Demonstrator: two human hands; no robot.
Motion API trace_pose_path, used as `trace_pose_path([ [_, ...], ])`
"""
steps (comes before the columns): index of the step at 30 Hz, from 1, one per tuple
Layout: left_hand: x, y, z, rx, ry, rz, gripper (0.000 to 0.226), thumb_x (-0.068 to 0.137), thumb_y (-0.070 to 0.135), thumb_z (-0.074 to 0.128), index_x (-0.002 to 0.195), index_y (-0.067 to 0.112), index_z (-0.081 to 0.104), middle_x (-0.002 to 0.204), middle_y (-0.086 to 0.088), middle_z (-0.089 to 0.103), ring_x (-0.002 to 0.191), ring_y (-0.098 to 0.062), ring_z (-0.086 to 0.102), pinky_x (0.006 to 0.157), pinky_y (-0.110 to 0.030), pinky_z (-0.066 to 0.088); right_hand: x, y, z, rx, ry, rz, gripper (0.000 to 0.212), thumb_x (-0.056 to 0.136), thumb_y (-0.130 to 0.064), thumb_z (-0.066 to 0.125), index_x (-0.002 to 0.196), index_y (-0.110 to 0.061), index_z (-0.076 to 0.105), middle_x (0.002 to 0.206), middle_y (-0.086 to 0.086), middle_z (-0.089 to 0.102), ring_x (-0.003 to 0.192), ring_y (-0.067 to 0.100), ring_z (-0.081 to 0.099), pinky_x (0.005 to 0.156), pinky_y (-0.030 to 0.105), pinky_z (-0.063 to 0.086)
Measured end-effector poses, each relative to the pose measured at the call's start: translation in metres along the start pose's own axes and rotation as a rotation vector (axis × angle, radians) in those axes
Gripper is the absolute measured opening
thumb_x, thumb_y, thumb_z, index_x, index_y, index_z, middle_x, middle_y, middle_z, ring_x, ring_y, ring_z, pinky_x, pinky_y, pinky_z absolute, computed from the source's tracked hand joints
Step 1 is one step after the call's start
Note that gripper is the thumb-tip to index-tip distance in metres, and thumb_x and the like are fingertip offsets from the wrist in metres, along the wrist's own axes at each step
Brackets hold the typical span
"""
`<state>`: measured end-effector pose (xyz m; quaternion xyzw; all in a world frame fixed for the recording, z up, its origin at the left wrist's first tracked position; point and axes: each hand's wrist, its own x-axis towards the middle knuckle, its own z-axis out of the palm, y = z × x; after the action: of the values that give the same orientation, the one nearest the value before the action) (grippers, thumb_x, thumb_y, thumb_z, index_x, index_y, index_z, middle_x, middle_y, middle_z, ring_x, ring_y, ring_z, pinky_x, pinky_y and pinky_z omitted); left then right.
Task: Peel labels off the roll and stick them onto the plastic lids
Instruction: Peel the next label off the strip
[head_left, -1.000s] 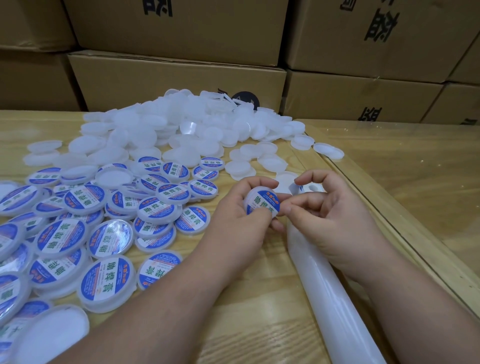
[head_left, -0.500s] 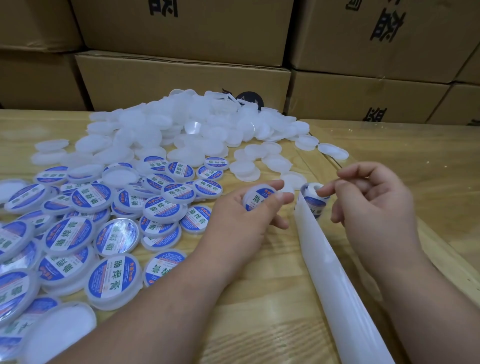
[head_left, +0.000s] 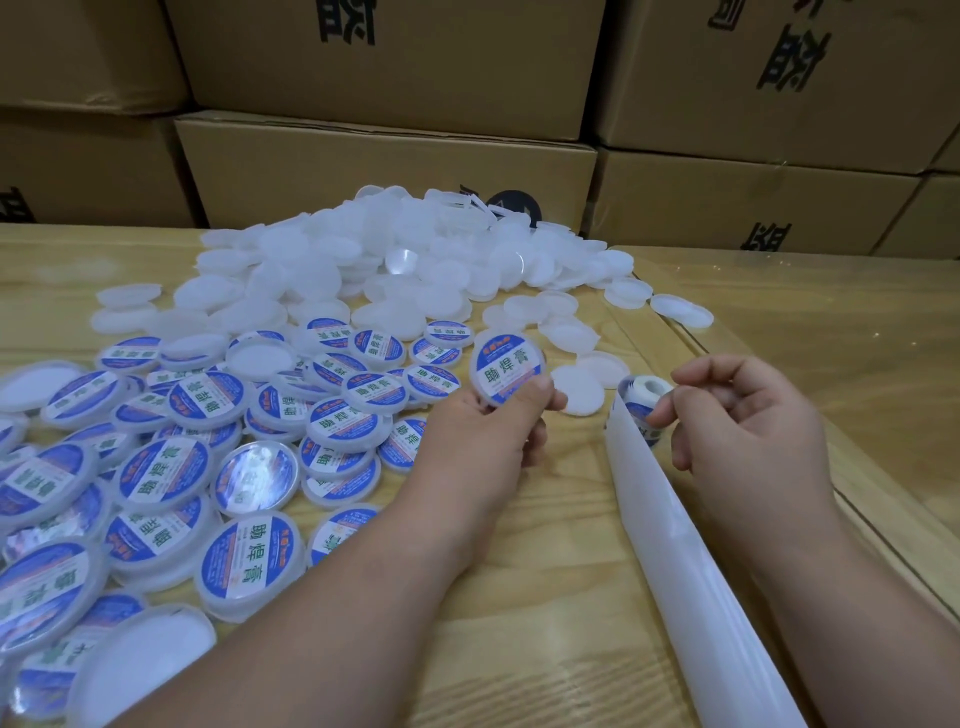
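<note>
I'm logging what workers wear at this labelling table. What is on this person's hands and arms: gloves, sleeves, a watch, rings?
Nothing that shows. The left hand and right hand are bare, with no gloves and no rings visible. Both forearms are uncovered to the frame's edge: no sleeve, watch or wristband appears. The nails look short and unpainted.

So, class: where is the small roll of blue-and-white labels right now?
In the head view, the small roll of blue-and-white labels sits right of centre on the wooden table, touched by the right hand, just right of the plain white lids.
</note>
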<state>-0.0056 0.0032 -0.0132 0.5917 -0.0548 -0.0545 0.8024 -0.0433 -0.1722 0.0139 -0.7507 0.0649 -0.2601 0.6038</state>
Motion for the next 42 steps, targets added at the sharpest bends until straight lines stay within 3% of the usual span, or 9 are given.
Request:
trace_pose_path([
  [6, 0.007, 0.004, 0.0, -0.219, 0.069, -0.04, 0.019, 0.104, 0.037, 0.053, 0.112, 0.027, 0.066, 0.097, 0.0, 0.079, 0.058, -0.007, 0.059, 0.055, -0.02, 0.048, -0.001, 0.0, 0.0, -0.015, 0.001, 0.019, 0.022, 0.078, -0.015, 0.056, 0.085, -0.032, 0.067, 0.072, -0.001, 0.074, 0.048, 0.007, 0.053, 0.049, 0.02, 0.046],
  [11, 0.009, 0.01, 0.0, -0.388, 0.193, -0.107, 0.043, 0.104, 0.06, 0.026, 0.106, 0.022, 0.047, 0.081, -0.005, 0.078, 0.049, -0.014, 0.06, 0.048, -0.023, 0.046, -0.001, 0.0, 0.0, -0.006, 0.001, 0.033, 0.022, 0.076, -0.016, 0.057, 0.087, -0.031, 0.068, 0.072, 0.003, 0.073, 0.047, 0.012, 0.049, 0.053, 0.027, 0.044],
  [15, 0.01, 0.014, -0.003, -0.531, 0.279, -0.124, 0.04, 0.105, 0.059, 0.027, 0.108, 0.026, 0.048, 0.076, -0.006, 0.076, 0.045, -0.016, 0.056, 0.046, -0.022, 0.044, 0.0, 0.002, -0.001, -0.022, -0.019, 0.028, 0.026, 0.085, -0.004, 0.056, 0.085, -0.027, 0.068, 0.071, 0.003, 0.073, 0.047, 0.01, 0.051, 0.044, 0.018, 0.044],
  [21, 0.009, 0.013, -0.003, -0.502, 0.214, -0.174, 0.048, 0.105, 0.045, 0.044, 0.142, 0.015, 0.047, 0.092, -0.004, 0.077, 0.053, -0.014, 0.057, 0.05, -0.026, 0.046, 0.0, 0.001, -0.001, -0.017, -0.024, 0.018, 0.021, 0.078, -0.014, 0.056, 0.085, -0.03, 0.068, 0.072, 0.004, 0.073, 0.047, 0.012, 0.05, 0.047, 0.022, 0.047],
  [25, 0.001, 0.01, 0.006, -0.152, 0.142, -0.01, 0.033, 0.096, 0.024, 0.055, 0.127, 0.034, 0.053, 0.087, 0.001, 0.077, 0.066, -0.01, 0.059, 0.058, -0.024, 0.046, 0.0, 0.003, -0.001, -0.028, -0.028, 0.013, 0.018, 0.08, -0.017, 0.057, 0.089, -0.028, 0.068, 0.067, 0.003, 0.071, 0.047, 0.011, 0.05, 0.058, 0.03, 0.044],
  [29, -0.014, -0.001, 0.017, 0.365, -0.072, 0.196, 0.025, 0.089, 0.025, 0.054, 0.108, 0.038, 0.063, 0.097, 0.015, 0.071, 0.079, 0.005, 0.057, 0.074, -0.014, 0.047, 0.001, 0.004, -0.001, -0.05, -0.046, 0.001, 0.014, 0.084, -0.021, 0.058, 0.086, -0.029, 0.069, 0.061, 0.002, 0.067, 0.047, 0.01, 0.052, 0.058, 0.03, 0.044],
  [34, -0.021, -0.01, 0.021, 1.089, -0.271, 0.428, 0.034, 0.09, 0.025, 0.056, 0.123, 0.034, 0.061, 0.13, 0.008, 0.055, 0.127, -0.014, 0.039, 0.112, -0.032, 0.031, 0.001, 0.003, -0.001, -0.067, -0.049, 0.024, 0.013, 0.08, -0.032, 0.06, 0.083, -0.027, 0.071, 0.057, 0.0, 0.063, 0.052, 0.016, 0.054, 0.058, 0.034, 0.047],
  [38, -0.024, -0.012, 0.02, 1.279, -0.244, 0.311, 0.048, 0.092, 0.033, 0.053, 0.139, 0.04, 0.047, 0.157, 0.002, 0.031, 0.149, -0.02, 0.014, 0.123, -0.037, 0.01, 0.002, 0.003, 0.0, -0.086, -0.019, 0.057, 0.015, 0.078, -0.036, 0.061, 0.081, -0.027, 0.072, 0.054, -0.005, 0.059, 0.051, 0.012, 0.053, 0.061, 0.035, 0.047],
  [42, -0.025, -0.009, 0.021, 1.258, -0.229, 0.357, 0.044, 0.092, 0.032, 0.052, 0.135, 0.039, 0.051, 0.148, 0.007, 0.042, 0.138, -0.016, 0.028, 0.115, -0.033, 0.019, 0.003, 0.004, 0.0, -0.105, -0.016, 0.063, 0.014, 0.077, -0.038, 0.061, 0.08, -0.03, 0.072, 0.053, -0.007, 0.058, 0.05, 0.01, 0.051, 0.06, 0.034, 0.048],
])
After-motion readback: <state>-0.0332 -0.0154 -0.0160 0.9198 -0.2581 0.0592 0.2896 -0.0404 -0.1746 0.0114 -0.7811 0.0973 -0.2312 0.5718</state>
